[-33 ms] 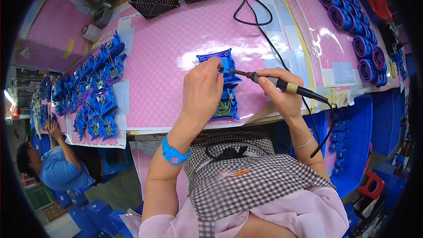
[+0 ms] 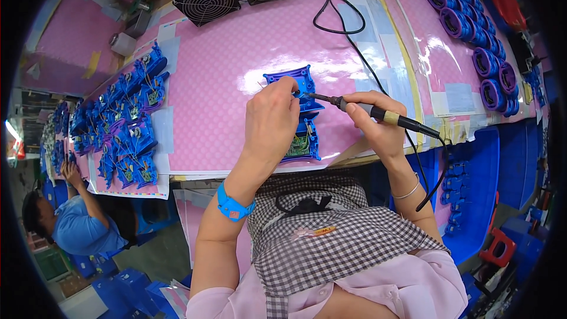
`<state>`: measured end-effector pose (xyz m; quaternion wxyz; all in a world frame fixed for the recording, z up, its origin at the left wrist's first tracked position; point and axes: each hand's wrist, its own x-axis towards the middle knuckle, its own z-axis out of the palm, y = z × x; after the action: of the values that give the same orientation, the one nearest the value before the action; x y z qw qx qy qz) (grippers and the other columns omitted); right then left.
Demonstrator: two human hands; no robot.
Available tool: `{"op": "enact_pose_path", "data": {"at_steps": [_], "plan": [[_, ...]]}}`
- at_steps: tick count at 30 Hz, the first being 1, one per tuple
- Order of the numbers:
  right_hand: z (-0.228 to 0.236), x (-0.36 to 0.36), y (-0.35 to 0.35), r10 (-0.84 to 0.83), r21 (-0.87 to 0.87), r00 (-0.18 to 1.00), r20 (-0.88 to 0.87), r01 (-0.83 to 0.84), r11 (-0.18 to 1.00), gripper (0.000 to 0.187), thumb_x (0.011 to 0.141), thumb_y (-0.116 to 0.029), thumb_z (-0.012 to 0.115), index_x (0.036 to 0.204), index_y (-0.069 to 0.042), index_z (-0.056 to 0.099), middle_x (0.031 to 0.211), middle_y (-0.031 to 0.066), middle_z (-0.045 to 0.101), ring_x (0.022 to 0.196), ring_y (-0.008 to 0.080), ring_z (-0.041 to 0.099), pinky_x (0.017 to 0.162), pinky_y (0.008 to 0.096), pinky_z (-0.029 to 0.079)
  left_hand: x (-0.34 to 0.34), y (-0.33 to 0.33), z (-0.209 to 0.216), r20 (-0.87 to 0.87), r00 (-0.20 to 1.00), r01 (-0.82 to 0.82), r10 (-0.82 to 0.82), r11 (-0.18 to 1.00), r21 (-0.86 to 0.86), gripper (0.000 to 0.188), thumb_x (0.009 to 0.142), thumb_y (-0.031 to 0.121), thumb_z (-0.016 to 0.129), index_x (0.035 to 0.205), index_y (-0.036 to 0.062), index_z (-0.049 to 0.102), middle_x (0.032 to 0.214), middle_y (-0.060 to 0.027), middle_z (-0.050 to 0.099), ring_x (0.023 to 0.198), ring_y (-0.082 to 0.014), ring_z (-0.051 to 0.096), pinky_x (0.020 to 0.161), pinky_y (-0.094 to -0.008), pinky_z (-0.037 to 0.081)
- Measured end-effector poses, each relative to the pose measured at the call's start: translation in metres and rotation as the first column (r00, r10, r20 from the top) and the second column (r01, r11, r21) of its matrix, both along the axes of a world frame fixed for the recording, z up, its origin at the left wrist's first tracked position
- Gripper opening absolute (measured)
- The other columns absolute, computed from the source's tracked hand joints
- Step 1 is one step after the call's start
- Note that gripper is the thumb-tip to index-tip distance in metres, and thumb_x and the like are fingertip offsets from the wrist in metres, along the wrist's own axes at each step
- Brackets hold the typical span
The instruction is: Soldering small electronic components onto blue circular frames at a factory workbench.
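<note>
Right hand is gripping a soldering iron, tip angling into the far part of an open blue casing. Left hand is bunching its fingers over that part; cannot tell if they're clamping anything. Casing is lying under the hands on the table, two parts, purple edging, green circuit board showing in the near one. Pink covering is lining the table. Black fans are standing at the far edge, wired blue assemblies crowding the left, purple-rimmed parts lining the right. Co-worker is reaching forward, far left.
</note>
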<state>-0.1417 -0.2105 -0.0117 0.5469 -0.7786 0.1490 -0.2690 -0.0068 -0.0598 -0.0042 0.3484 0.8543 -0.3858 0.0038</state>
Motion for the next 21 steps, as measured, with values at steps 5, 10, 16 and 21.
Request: {"op": "enact_pose_path", "data": {"at_steps": [5,10,16,21], "plan": [[0.001,0.001,0.001,0.007,-0.012,1.0,0.001,-0.007,1.0,0.015,0.082,-0.004,0.067,0.096,0.002,0.07,0.075,0.0047,0.065,0.06,0.0065,0.056,0.053,0.0197,0.042,0.001,0.001,-0.003,0.068,0.997,0.021,-0.022,1.0,0.015,0.019,0.075,0.001,0.067,0.094,0.0026,0.065,0.075,-0.011,0.067,0.063,-0.0229,0.064,0.058,-0.0338,0.049],[0.001,-0.001,-0.002,0.003,-0.013,1.0,0.006,-0.003,1.0,0.015,0.082,-0.004,0.067,0.096,0.002,0.07,0.075,0.0042,0.065,0.06,0.0064,0.056,0.053,0.0196,0.042,0.008,0.024,0.012,-0.077,0.995,-0.077,0.06,0.969,-0.233,0.01,0.082,0.004,0.064,0.091,-0.0009,0.065,0.075,-0.0123,0.063,0.064,-0.0227,0.061,0.058,-0.036,0.046],[0.001,-0.001,-0.003,-0.008,0.067,0.998,0.064,0.004,0.998,0.016,0.082,-0.005,0.067,0.097,0.002,0.07,0.076,0.0058,0.065,0.062,0.0074,0.057,0.055,0.02,0.045,0.015,0.054,-0.017,-0.385,0.895,-0.333,0.224,0.911,-0.244,0.016,0.082,0.01,0.073,0.093,-0.0017,0.069,0.081,0.0032,0.061,0.064,-0.0006,0.041,0.056,-0.017,0.031],[0.005,-0.003,-0.001,-0.029,0.042,0.998,0.051,0.027,0.999,0.017,0.083,-0.006,0.067,0.097,0.003,0.069,0.078,0.0071,0.066,0.062,0.0081,0.058,0.055,0.0203,0.046,0.013,0.041,-0.016,-0.495,0.851,-0.257,0.175,0.961,-0.101,0.018,0.078,0.009,0.076,0.091,-0.0021,0.07,0.067,0.0072,0.054,0.056,0.0007,0.032,0.048,-0.0187,0.024]]}}
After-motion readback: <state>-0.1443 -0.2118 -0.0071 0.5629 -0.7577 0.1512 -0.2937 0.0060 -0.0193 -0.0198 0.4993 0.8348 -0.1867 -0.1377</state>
